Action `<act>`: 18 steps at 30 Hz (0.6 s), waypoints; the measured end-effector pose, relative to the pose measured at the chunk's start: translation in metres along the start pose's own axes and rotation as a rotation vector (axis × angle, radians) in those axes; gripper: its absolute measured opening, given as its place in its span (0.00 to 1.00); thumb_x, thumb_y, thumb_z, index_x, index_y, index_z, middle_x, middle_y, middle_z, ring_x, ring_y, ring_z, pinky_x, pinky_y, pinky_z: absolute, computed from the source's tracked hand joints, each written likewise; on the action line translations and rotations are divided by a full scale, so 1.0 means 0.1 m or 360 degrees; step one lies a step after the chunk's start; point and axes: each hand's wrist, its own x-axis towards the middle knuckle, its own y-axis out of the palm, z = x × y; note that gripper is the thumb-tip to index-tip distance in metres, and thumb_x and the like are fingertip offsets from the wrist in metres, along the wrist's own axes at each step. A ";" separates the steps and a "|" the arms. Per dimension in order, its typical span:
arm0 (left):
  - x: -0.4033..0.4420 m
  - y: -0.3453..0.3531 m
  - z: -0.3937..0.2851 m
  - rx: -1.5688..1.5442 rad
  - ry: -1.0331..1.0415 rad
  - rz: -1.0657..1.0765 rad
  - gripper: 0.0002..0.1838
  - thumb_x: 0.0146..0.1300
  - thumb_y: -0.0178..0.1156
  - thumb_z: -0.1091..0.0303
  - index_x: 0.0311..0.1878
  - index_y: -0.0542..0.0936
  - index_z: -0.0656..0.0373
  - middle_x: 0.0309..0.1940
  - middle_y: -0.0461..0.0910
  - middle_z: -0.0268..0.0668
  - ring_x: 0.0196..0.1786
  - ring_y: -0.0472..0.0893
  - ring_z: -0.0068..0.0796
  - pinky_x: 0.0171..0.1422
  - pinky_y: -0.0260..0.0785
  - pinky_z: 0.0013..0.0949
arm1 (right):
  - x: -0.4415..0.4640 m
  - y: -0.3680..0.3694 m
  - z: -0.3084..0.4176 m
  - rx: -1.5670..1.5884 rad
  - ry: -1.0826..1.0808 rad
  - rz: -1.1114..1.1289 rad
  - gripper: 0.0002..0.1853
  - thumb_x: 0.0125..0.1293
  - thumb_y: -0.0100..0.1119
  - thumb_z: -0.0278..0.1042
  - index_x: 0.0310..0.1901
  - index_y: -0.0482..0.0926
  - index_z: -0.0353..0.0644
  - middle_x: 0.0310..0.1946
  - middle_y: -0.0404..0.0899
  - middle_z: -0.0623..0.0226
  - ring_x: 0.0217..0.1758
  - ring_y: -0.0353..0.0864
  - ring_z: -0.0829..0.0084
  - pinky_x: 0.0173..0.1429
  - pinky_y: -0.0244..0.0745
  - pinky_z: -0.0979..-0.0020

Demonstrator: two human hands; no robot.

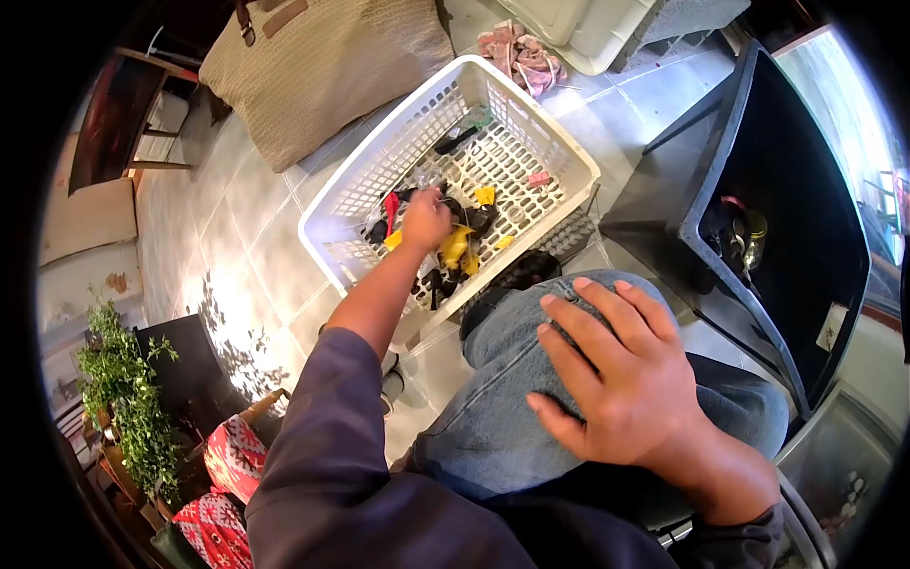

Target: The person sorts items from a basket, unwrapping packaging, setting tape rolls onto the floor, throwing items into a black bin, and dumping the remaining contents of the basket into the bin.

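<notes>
My left hand [427, 220] reaches down into a white plastic basket [332, 201] with slotted walls. Its fingers are curled in among small loose items, and what they grip, if anything, is hidden. Around it lie yellow pieces [457, 247], a red strip [391, 211], and several black bits [377, 231]. Farther inside the basket are a pink block [538, 178] and a dark flat piece [456, 141]. My right hand [616, 370] rests palm down with spread fingers on my knee in blue jeans [493, 408], holding nothing.
A large black bin [654, 180] stands at right, tilted toward me, with a few items [744, 232] inside. Behind the basket are a beige woven bag [322, 76], a crumpled pink cloth [521, 57] and a pale plastic container [588, 33]. A leafy plant [118, 379] is at left.
</notes>
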 end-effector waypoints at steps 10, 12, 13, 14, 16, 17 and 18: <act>0.62 0.23 0.19 0.0446 -0.0174 0.0204 0.18 0.65 0.65 0.61 0.56 0.84 0.56 0.38 0.87 0.45 0.47 0.87 0.49 0.54 0.77 0.50 | 0.02 0.03 -0.10 0.0079 0.0030 -0.0008 0.25 0.61 0.67 0.50 0.49 0.85 0.35 0.57 0.82 0.53 0.66 0.78 0.52 0.73 0.68 0.48; 0.53 0.16 0.11 0.0221 -0.0075 0.0004 0.12 0.65 0.65 0.63 0.47 0.85 0.58 0.36 0.87 0.47 0.42 0.86 0.49 0.49 0.77 0.47 | 0.01 0.02 -0.09 0.0097 0.0032 0.0003 0.25 0.61 0.66 0.50 0.49 0.85 0.35 0.57 0.82 0.53 0.66 0.78 0.52 0.73 0.68 0.48; 0.47 0.10 0.09 0.0081 -0.0007 -0.0146 0.11 0.64 0.64 0.64 0.45 0.85 0.59 0.35 0.87 0.47 0.40 0.86 0.50 0.48 0.77 0.47 | 0.01 0.02 -0.09 0.0099 0.0030 0.0003 0.25 0.61 0.66 0.50 0.49 0.85 0.35 0.57 0.82 0.53 0.66 0.78 0.52 0.73 0.68 0.48; 0.44 0.01 0.07 -0.0058 0.0066 -0.0303 0.09 0.64 0.64 0.65 0.44 0.85 0.59 0.34 0.87 0.47 0.38 0.86 0.51 0.47 0.77 0.47 | 0.01 0.02 -0.09 0.0098 0.0024 -0.0005 0.26 0.61 0.67 0.50 0.49 0.85 0.34 0.57 0.82 0.52 0.66 0.77 0.51 0.73 0.68 0.48; 0.17 -0.34 -0.04 -0.0224 -0.0118 -0.0416 0.10 0.64 0.65 0.67 0.46 0.84 0.60 0.35 0.84 0.43 0.36 0.83 0.39 0.45 0.75 0.41 | 0.01 0.03 -0.09 0.0095 0.0012 -0.0022 0.26 0.61 0.66 0.50 0.50 0.85 0.34 0.58 0.82 0.52 0.66 0.77 0.51 0.73 0.67 0.47; 0.02 -0.53 0.04 -0.0288 -0.0189 -0.0455 0.10 0.64 0.65 0.68 0.46 0.83 0.60 0.36 0.84 0.41 0.37 0.82 0.35 0.46 0.75 0.38 | 0.00 0.03 -0.09 0.0091 0.0006 -0.0028 0.26 0.61 0.66 0.51 0.50 0.85 0.34 0.58 0.81 0.52 0.66 0.77 0.51 0.73 0.67 0.47; -0.16 -0.73 0.14 -0.0270 -0.0037 -0.0587 0.09 0.64 0.64 0.70 0.46 0.82 0.60 0.38 0.83 0.40 0.39 0.82 0.33 0.47 0.75 0.37 | -0.01 0.03 -0.08 0.0087 -0.0003 -0.0033 0.26 0.61 0.66 0.51 0.50 0.85 0.34 0.58 0.81 0.52 0.66 0.77 0.51 0.73 0.67 0.47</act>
